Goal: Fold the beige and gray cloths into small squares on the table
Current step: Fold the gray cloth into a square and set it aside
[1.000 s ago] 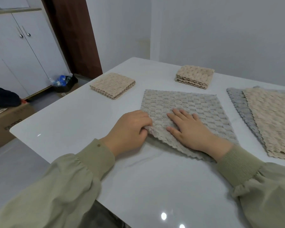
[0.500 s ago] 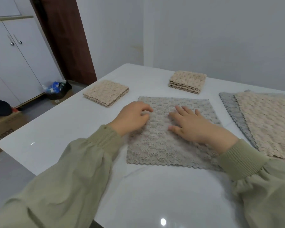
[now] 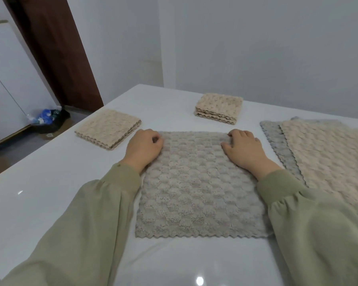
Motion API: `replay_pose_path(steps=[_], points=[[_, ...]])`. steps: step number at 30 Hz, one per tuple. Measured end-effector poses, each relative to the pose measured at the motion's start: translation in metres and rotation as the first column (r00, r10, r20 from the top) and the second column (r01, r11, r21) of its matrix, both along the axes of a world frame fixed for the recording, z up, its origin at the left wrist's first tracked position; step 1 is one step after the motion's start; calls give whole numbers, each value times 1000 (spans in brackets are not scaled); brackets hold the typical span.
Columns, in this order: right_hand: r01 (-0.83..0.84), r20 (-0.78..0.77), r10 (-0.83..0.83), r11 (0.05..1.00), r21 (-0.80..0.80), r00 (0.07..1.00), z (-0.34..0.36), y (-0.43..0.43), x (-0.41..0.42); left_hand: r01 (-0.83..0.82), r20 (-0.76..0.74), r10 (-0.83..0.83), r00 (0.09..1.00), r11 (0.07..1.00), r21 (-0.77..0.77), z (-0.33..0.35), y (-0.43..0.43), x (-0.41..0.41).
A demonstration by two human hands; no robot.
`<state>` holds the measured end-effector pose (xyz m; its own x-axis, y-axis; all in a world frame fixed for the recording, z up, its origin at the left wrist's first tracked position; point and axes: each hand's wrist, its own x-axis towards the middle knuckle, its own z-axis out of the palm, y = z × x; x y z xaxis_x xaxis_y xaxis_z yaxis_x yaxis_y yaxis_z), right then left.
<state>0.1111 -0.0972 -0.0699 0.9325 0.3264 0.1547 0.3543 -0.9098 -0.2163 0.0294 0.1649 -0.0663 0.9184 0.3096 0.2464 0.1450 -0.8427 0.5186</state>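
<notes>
gray cloth [image 3: 194, 186], far corners pinched by left hand [image 3: 144, 148], right hand [image 3: 245, 150]

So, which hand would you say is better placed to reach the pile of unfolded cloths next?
Probably the right hand: it holds the far right corner of the gray cloth, beside the pile. The left hand holds the far left corner.

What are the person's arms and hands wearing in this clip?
Both arms are in loose, sage-green long sleeves, the left sleeve and the right sleeve, each gathered into a ribbed cuff. The left hand and right hand are bare: no gloves, rings or watch visible.
</notes>
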Motion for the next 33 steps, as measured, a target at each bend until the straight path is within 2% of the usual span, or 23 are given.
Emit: replay_pose_path(steps=[5, 9, 14, 16, 20, 23, 27, 30, 33], points=[[28, 128, -43, 993, 119, 991, -1, -10, 12, -79, 61, 78, 995, 997, 13, -1, 1, 16], [89, 169, -101, 993, 78, 980, -4, -12, 16, -9, 88, 9, 996, 1000, 3, -6, 8, 16], [97, 107, -102, 994, 50, 989, -6, -12, 17, 35, -15, -33, 999, 984, 174, -11, 8, 17], [92, 104, -96, 995, 40, 990, -5, -12, 18, 32, -25, -29, 999, 986, 165, -9, 7, 16], [83, 95, -88, 995, 52, 992, -4, -10, 17, 59, -166, -32, 986, 986, 158, -5, 6, 14], [86, 94, -96, 991, 101, 991, -3, -9, 18, 57, -149, -48, 988, 997, 57, -3, 3, 10], [86, 101, -117, 961, 264, 988, 1, -8, 12, 81, -67, -84, 994, 996, -38, -1, 1, 3], [68, 83, -104, 932, 356, 991, 4, -10, 6, 88, -33, -101, 994, 957, -277, 1, 1, -2], [63, 65, -100, 903, 425, 993, 5, -11, 3, 136, 48, -130, 990, 859, -494, 5, -3, -9]])
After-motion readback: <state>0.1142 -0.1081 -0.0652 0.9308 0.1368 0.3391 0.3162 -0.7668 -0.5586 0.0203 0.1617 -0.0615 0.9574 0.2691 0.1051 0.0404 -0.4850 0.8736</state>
